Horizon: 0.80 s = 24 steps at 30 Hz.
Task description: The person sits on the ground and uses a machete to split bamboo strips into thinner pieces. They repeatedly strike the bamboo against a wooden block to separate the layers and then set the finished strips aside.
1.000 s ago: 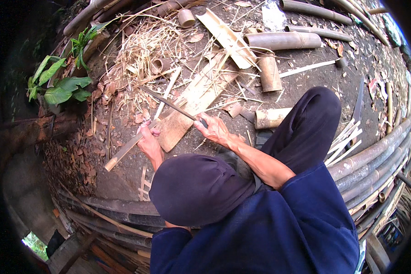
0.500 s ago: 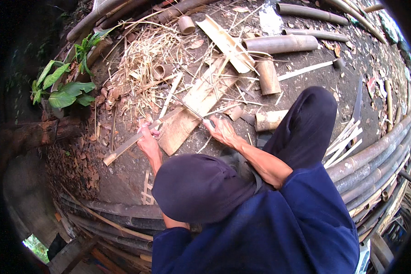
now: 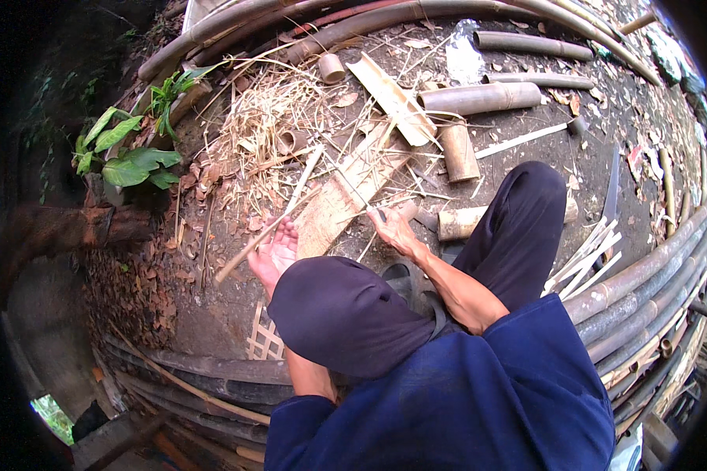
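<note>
Across my left hand (image 3: 276, 250) lies a narrow bamboo strip (image 3: 243, 256), slanting up to the right; the palm faces up and the fingers are loosely curled at the strip. My right hand (image 3: 395, 233) is closed round the handle of a knife (image 3: 350, 182). Its thin blade points up and left, over a flat wooden board (image 3: 322, 224) lying on the ground between my hands. The strip's upper end is near the board's left edge, apart from the blade. Another pale bamboo strip (image 3: 306, 174) lies just beyond.
Bamboo shavings (image 3: 263, 118) are heaped at the far left. A split bamboo piece (image 3: 393, 98), cut tubes (image 3: 458, 153) and a dark bamboo pole (image 3: 479, 98) lie beyond the board. A saw (image 3: 613, 184) and pale strips (image 3: 589, 255) are at right, beside stacked poles (image 3: 636, 286). A bamboo lattice (image 3: 265, 337) lies nearby.
My left hand has turned from back up to palm up, and the strip has rolled to show a narrower side. My right hand keeps the knife in nearly the same place.
</note>
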### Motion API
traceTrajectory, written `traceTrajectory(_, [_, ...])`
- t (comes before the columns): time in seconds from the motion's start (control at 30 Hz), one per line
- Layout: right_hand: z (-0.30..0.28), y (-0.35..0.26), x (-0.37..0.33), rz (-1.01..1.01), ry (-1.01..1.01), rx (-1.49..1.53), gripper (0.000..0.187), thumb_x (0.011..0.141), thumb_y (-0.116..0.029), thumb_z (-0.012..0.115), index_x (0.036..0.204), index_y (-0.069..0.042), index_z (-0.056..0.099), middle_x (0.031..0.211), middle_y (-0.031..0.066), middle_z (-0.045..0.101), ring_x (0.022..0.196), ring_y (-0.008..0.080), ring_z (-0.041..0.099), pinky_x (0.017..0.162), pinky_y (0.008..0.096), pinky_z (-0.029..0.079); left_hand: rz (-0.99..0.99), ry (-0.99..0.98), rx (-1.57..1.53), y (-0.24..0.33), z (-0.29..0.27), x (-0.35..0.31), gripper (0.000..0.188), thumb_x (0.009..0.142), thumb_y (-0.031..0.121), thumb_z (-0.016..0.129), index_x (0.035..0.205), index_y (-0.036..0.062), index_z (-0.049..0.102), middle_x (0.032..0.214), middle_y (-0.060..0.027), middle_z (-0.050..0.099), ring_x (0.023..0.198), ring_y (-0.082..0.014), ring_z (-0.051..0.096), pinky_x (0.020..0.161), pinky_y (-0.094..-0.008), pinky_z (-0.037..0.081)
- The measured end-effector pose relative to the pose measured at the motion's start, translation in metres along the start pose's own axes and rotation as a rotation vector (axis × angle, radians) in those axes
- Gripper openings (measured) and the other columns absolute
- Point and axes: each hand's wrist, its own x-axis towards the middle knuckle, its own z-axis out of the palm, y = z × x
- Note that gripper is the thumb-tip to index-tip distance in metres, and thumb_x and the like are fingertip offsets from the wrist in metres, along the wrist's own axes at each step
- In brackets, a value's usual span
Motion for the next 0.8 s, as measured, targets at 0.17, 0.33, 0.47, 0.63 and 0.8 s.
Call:
traceTrajectory(0.17, [-0.023, -0.043, -0.003, -0.019, 0.133, 0.007, 0.053, 0.095, -0.054, 0.048, 0.100, -0.003, 0.062, 0.062, 0.0075, 0.055, 0.055, 0.0196, 0.051, 0.054, 0.0376, 0.040, 0.364, 0.062, 0.499, 0.043, 0.000, 0.043, 0.064, 0.096, 0.006, 0.057, 0.149, 0.0131, 0.023, 0.101, -0.0164, 0.062, 0.090, -0.0252, 0.063, 0.080, -0.0359, 0.055])
traceTrajectory(0.33, [-0.041, -0.071, -0.010, -0.003, 0.108, 0.109, 0.054, 0.097, -0.052, 0.047, 0.103, -0.001, 0.063, 0.078, 0.0165, 0.063, 0.076, 0.0275, 0.063, 0.070, 0.0410, 0.047, 0.488, 0.088, 0.717, 0.057, 0.029, 0.055, 0.048, 0.093, 0.006, 0.061, 0.135, 0.0087, 0.037, 0.098, -0.0124, 0.065, 0.088, -0.0219, 0.068, 0.069, -0.0325, 0.057])
traceTrajectory(0.47, [-0.066, -0.087, -0.021, -0.050, 0.088, 0.193, 0.048, 0.098, -0.049, 0.048, 0.086, -0.003, 0.057, 0.062, 0.0055, 0.053, 0.058, 0.0168, 0.055, 0.055, 0.0341, 0.044, 0.505, 0.056, 0.671, 0.013, 0.055, 0.058, 0.023, 0.095, 0.009, 0.058, 0.114, 0.0038, 0.047, 0.095, -0.0104, 0.067, 0.088, -0.0199, 0.069, 0.068, -0.0274, 0.057])
traceTrajectory(0.63, [-0.094, -0.148, -0.068, -0.170, -0.003, 0.183, 0.038, 0.096, -0.042, 0.057, 0.090, -0.004, 0.057, 0.059, 0.0003, 0.050, 0.052, 0.0099, 0.049, 0.049, 0.0288, 0.040, 0.719, -0.036, 0.733, -0.006, 0.067, 0.061, 0.016, 0.099, 0.017, 0.054, 0.106, 0.0032, 0.051, 0.090, -0.0081, 0.065, 0.080, -0.0129, 0.062, 0.071, -0.0254, 0.051])
traceTrajectory(0.8, [-0.121, -0.190, -0.098, -0.266, 0.024, 0.162, 0.040, 0.093, -0.033, 0.063, 0.117, -0.001, 0.059, 0.063, -0.0021, 0.051, 0.056, 0.0074, 0.050, 0.052, 0.0263, 0.040, 0.755, -0.147, 0.548, -0.023, 0.116, 0.062, 0.027, 0.104, 0.033, 0.046, 0.102, 0.0061, 0.051, 0.081, -0.0019, 0.058, 0.073, -0.0098, 0.054, 0.070, -0.0269, 0.046])
